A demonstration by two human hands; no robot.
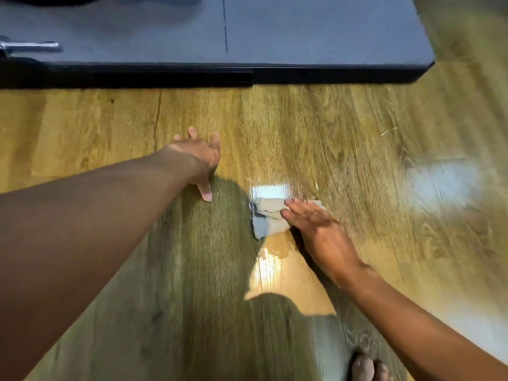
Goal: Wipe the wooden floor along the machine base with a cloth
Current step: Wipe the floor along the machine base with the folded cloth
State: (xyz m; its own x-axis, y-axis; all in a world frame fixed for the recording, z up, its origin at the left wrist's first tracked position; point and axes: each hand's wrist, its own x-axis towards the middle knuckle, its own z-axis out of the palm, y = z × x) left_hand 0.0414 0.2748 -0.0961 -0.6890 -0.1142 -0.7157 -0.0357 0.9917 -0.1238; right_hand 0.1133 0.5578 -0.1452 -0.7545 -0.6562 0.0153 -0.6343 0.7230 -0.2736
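While the fingers [298, 213] of the right hand [319, 232] lie straight and close together, pressed flat on the right part of the cloth [268, 220], I see no curl or pinch in them; the palm sits just behind the cloth's right edge and the forearm runs off to the lower right corner. The cloth is a folded pale grey-beige pad with a dark smudge along one fold, and it lies flat on the wooden floor [343, 119] near the middle of my view, its left half uncovered. A wet sheen [270, 189] touches the cloth's far edge, and a second glossy patch [275, 259] shines on the boards just on the near side of it. To the left, apart from the cloth, the left hand [199, 156] holds nothing: its fingers [215, 140] are spread wide, the thumb [206, 192] points down at the boards, and the hand looks propped on the floor, though I cannot tell how many tips touch. Its arm fills the lower left. Farther out, a band of bare boards lies between both hands and the machine base [302, 37], a grey slab with a dark lower edge that runs across the top of the view. A metal bar [30, 47] lies on the base at far left. A thin white scratch [386, 132] marks the floor to the right, where the view is blurred, and bare toes [364, 367] show at the bottom edge.
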